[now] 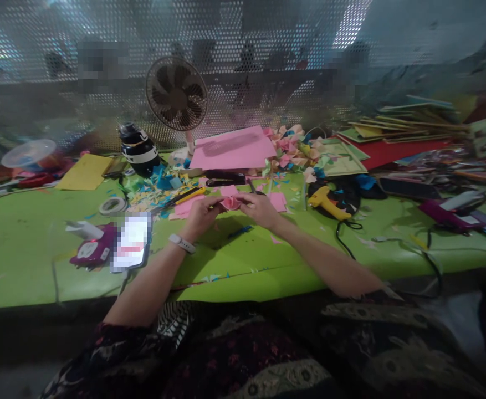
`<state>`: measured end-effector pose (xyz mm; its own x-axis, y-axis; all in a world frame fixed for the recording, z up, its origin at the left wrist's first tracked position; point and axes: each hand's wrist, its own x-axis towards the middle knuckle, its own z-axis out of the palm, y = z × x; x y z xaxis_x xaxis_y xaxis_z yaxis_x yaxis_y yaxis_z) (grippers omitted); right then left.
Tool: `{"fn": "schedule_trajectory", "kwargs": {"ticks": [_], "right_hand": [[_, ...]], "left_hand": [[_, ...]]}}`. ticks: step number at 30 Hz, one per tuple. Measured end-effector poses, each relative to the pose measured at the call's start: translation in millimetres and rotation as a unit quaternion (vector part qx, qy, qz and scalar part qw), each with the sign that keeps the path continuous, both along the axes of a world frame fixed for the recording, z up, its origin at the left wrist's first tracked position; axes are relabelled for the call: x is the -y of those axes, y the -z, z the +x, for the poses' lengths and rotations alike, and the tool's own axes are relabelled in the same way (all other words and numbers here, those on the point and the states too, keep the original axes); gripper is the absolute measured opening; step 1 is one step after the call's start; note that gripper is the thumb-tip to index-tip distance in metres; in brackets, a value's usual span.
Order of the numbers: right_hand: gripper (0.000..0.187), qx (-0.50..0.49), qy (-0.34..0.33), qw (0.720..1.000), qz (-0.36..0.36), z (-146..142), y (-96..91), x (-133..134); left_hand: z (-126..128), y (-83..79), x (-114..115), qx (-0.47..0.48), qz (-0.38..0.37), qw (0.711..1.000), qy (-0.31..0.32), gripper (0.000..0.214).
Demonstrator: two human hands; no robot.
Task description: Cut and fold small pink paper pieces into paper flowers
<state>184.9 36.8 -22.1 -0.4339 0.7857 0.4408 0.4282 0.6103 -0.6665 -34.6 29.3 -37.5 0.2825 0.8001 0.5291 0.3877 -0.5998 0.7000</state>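
My left hand (201,213) and my right hand (258,208) meet over the green table (26,249), both with fingers pinched on a small folded piece of pink paper (230,203). A white band sits on my left wrist. Loose pink paper squares (278,200) lie just behind my hands, and a blue pen (240,231) lies on the table under my forearms.
A small fan (177,95) stands at the back beside a large pink sheet (232,147) and a pile of paper flowers (295,145). A yellow glue gun (328,203) lies right, a phone (132,242) and tape roll (112,205) left. Stacked coloured sheets (409,124) fill the far right.
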Motion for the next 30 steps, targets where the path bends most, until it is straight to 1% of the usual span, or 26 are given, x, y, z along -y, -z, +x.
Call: {"fn": "schedule_trajectory", "kwargs": {"ticks": [3, 6, 8, 10, 14, 19, 23, 26, 30], "right_hand": [[0.027, 0.022, 0.005, 0.999, 0.025, 1, 1.7, -2], [0.026, 0.039, 0.023, 0.998, 0.039, 2, 0.7, -2], [0.026, 0.051, 0.028, 0.998, 0.038, 3, -0.8, -2], [0.027, 0.052, 0.016, 0.998, 0.025, 2, -2.2, -2], [0.025, 0.055, -0.022, 0.998, -0.006, 0, -3.0, -2], [0.022, 0.068, -0.002, 0.998, -0.001, -1, -1.8, -2], [0.024, 0.075, -0.016, 0.997, 0.000, -2, 0.4, -2], [0.024, 0.092, -0.017, 0.996, -0.002, -4, 2.3, -1], [0.024, 0.102, -0.006, 0.995, 0.004, -5, 2.9, 1]], "left_hand": [[0, -4.9, 2, -0.029, 0.019, 0.999, -0.011, 0.023], [-1, -6.8, 2, -0.069, 0.035, 0.997, -0.005, 0.024], [-2, -6.5, 0, -0.089, 0.046, 0.995, -0.002, 0.026], [-4, -6.1, -1, -0.098, 0.056, 0.994, -0.004, 0.028], [-5, -7.1, -1, -0.100, 0.056, 0.993, 0.001, 0.027], [-4, -10.9, 1, -0.095, 0.039, 0.995, 0.010, 0.020], [-3, -12.6, 2, -0.079, 0.025, 0.996, 0.013, 0.023], [-2, -11.4, 2, -0.074, 0.019, 0.997, 0.024, 0.028], [0, -7.0, 2, -0.057, 0.012, 0.998, 0.017, 0.026]]}}
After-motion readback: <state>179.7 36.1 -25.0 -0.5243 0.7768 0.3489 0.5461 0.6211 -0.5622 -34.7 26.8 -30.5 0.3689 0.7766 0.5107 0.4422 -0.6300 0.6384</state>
